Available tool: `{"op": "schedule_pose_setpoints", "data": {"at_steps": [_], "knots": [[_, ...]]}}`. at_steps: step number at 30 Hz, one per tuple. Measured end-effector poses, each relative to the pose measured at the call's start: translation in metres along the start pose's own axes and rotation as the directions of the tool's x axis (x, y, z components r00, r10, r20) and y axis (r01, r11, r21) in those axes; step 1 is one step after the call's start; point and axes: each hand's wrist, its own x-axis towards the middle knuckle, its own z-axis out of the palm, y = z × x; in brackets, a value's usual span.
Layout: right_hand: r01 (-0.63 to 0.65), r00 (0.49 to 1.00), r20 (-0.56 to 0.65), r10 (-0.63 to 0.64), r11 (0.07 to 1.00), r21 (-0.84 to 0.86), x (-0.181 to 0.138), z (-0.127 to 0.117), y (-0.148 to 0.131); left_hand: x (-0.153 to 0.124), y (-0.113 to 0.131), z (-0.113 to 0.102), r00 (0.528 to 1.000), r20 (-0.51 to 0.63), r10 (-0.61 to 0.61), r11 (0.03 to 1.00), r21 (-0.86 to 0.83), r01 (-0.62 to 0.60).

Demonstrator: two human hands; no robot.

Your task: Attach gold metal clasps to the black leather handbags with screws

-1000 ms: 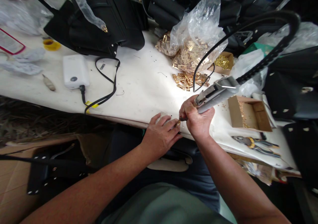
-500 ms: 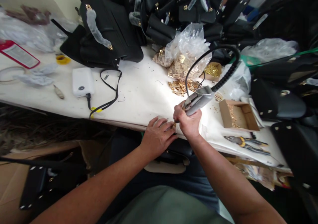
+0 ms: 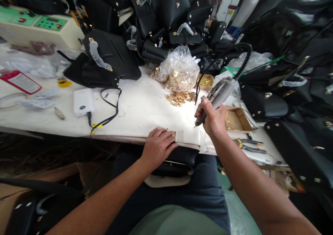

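My right hand [image 3: 214,118] clenched the electric screwdriver [image 3: 222,91], its bit [image 3: 195,126] apart from the gold metal fitting [image 3: 173,134]; my left hand [image 3: 157,144], slightly spread, needed to steady it flat.

the left hand [image 3: 157,146] lies flat, touching a gold fitting [image 3: 173,134]; the right hand [image 3: 213,118] grips a grey power screwdriver [image 3: 223,91], tip angled down; gold pieces [image 3: 179,98] lie heaped on the white table [image 3: 137,111].
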Motion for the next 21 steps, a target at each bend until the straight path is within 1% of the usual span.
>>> {"op": "schedule_pose_setpoints", "data": {"at_steps": [2,4,6,8,11,14,17,21], "knots": [[0.085,0.993,-0.083,-0.087,0.996,-0.025,0.015,-0.026,-0.005,0.001,-0.001,0.001,1.000,-0.018,-0.008,1.000,0.003,0.009],[0.146,0.974,-0.167,-0.154,0.988,-0.058,0.030,-0.051,-0.006,0.002,-0.002,0.002,0.999,-0.036,-0.001,1.000,0.003,0.001],[0.139,0.957,-0.236,-0.166,0.982,-0.126,0.043,-0.071,-0.003,0.003,-0.003,0.004,0.998,-0.056,0.014,1.000,0.004,-0.013],[0.096,0.947,-0.284,-0.152,0.975,-0.203,0.053,-0.084,0.005,0.003,-0.004,0.005,0.997,-0.075,0.027,1.000,0.008,-0.027],[0.048,0.940,-0.314,-0.130,0.966,-0.256,0.060,-0.092,0.020,0.003,-0.005,0.006,0.995,-0.092,0.037,0.999,0.018,-0.036],[0.026,0.935,-0.335,-0.112,0.968,-0.250,0.064,-0.090,0.033,0.003,-0.006,0.008,0.994,-0.099,0.046,0.999,0.024,-0.044],[0.030,0.928,-0.352,-0.120,0.968,-0.251,0.066,-0.086,0.040,0.003,-0.007,0.008,0.995,-0.095,0.043,0.999,0.019,-0.041],[0.021,0.931,-0.344,-0.121,0.959,-0.282,0.067,-0.084,0.046,0.003,-0.008,0.009,0.996,-0.084,0.041,0.999,0.013,-0.040]]}}
